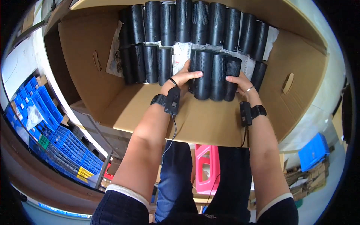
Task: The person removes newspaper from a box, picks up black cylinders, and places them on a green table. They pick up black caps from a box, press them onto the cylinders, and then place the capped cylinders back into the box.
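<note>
Inside a large cardboard box [150, 122], my two hands press a group of black perforated cylinders [218, 80] together from both sides. My left hand [186, 77] has its thumb across the front of the group's left side, its fingers hidden behind. My right hand [240, 81] grips the right side the same way, thumb in front. Behind the group, more black cylinders [183, 22] stand in a row along the far wall. A shorter row of cylinders [151, 63] is left of my left hand, and a single cylinder [258, 77] is right of my right hand.
Clear plastic packaging [114, 56] lies against the box's left side. Blue plastic crates [77, 146] are on the left, a blue bin [314, 152] and flattened cardboard [311, 180] on the right. A pink stool [207, 168] stands below the box edge. Cables hang from both wrist devices [172, 100].
</note>
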Tool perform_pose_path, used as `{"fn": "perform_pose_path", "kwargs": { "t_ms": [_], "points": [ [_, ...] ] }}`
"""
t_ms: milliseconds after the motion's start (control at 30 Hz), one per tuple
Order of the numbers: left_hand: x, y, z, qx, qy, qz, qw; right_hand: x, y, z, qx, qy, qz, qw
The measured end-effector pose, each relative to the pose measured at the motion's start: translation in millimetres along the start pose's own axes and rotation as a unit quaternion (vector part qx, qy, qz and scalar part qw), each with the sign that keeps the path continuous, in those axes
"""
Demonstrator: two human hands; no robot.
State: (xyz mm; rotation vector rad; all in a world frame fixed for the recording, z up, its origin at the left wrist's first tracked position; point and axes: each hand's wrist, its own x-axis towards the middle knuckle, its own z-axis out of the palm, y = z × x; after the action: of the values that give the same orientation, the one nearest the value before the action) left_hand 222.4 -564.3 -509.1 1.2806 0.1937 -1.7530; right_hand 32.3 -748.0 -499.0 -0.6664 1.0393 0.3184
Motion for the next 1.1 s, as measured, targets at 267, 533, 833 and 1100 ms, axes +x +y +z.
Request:
{"fn": "perform_pose_path", "kwargs": {
  "t_ms": [267,533,833,1100],
  "points": [
    [-6,6,9,-0.102,-0.043,-0.018,0.994,2,5,8,-0.019,-0.006,-0.035,0.999],
    [-58,33,49,-0.140,-0.093,0.069,0.983,-69,-54,27,-0.007,-0.044,-0.058,0.997],
    [-283,74,140,-0.171,-0.122,0.197,0.958,-292,-153,146,-0.125,-0.097,-0.091,0.983],
    [-535,46,212,-0.295,-0.133,0.277,0.905,-506,-163,296,-0.223,-0.157,-0.035,0.962]
  ]
}}
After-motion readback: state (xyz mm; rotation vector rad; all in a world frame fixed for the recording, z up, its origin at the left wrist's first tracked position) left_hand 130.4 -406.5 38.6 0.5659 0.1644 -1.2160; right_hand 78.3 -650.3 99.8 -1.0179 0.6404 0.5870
